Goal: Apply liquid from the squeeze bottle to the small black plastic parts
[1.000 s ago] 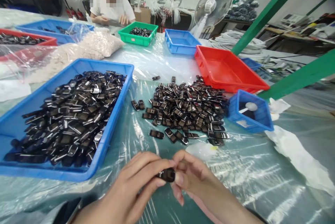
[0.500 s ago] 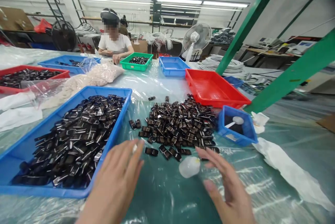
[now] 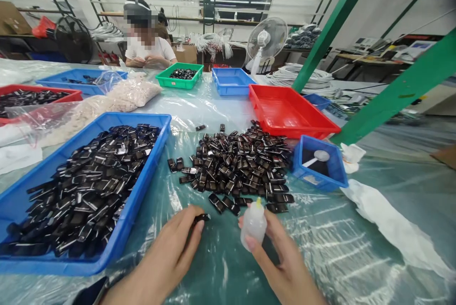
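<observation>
My left hand (image 3: 178, 238) pinches one small black plastic part (image 3: 202, 218) between thumb and fingers, just in front of the pile. My right hand (image 3: 281, 252) is wrapped round a translucent white squeeze bottle (image 3: 254, 226), held nearly upright with its yellowish tip at the top. Beyond both hands a heap of the same glossy black parts (image 3: 238, 162) lies loose on the plastic-covered table (image 3: 221, 271). To the left, a large blue tray (image 3: 162, 138) is filled with more such parts.
A small blue bin (image 3: 338, 172) with black contents and a white spoon (image 3: 318, 157) stands right of the heap. Behind it are a red tray (image 3: 292, 115) and a slanting green post (image 3: 331, 29). A co-worker (image 3: 147, 48) sits across the table near a green tray (image 3: 197, 77).
My left hand has picked up a black part. My right hand has closed round the bottle, which was standing or lying on the table, and raised it upright. The co-worker's hands have come together.
</observation>
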`<state>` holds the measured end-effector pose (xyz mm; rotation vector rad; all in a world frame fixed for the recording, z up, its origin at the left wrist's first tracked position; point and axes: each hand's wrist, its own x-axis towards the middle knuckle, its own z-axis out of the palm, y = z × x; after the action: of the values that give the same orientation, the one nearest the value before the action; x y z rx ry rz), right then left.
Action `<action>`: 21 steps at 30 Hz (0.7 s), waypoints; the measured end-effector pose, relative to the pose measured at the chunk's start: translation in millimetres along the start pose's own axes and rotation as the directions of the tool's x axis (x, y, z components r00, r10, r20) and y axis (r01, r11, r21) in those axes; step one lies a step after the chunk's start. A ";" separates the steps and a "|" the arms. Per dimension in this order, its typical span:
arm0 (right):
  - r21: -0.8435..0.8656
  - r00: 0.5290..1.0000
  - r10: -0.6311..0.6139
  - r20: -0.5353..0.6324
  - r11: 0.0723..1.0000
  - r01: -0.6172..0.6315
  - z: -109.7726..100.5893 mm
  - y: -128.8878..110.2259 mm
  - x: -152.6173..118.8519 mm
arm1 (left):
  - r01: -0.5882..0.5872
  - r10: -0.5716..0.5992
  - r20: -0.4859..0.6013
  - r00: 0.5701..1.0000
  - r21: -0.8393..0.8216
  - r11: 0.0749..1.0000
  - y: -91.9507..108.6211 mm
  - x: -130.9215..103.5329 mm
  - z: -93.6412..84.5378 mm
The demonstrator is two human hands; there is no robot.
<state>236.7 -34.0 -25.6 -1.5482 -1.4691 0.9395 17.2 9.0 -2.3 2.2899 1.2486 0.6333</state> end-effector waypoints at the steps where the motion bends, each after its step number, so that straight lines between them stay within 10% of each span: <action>1: 0.001 1.000 -0.008 0.024 1.000 0.008 0.1 -0.8 0.3 | 0.024 -0.023 0.015 1.000 -0.034 0.999 1.5 -1.9 -0.4; 7: -0.062 0.973 -0.182 0.140 0.979 0.192 -4.1 -1.6 10.7 | 0.173 -0.169 0.049 0.984 -0.120 0.978 0.0 -2.7 1.3; 21: 0.002 0.971 -0.143 0.193 0.989 0.145 -19.0 -0.6 2.4 | 0.237 -0.222 0.086 0.971 -0.280 0.930 -2.4 -8.6 -10.2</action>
<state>253.8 -32.6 -17.1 -1.3683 -1.7013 1.0179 5.6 4.5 2.8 1.8769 1.2814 0.6199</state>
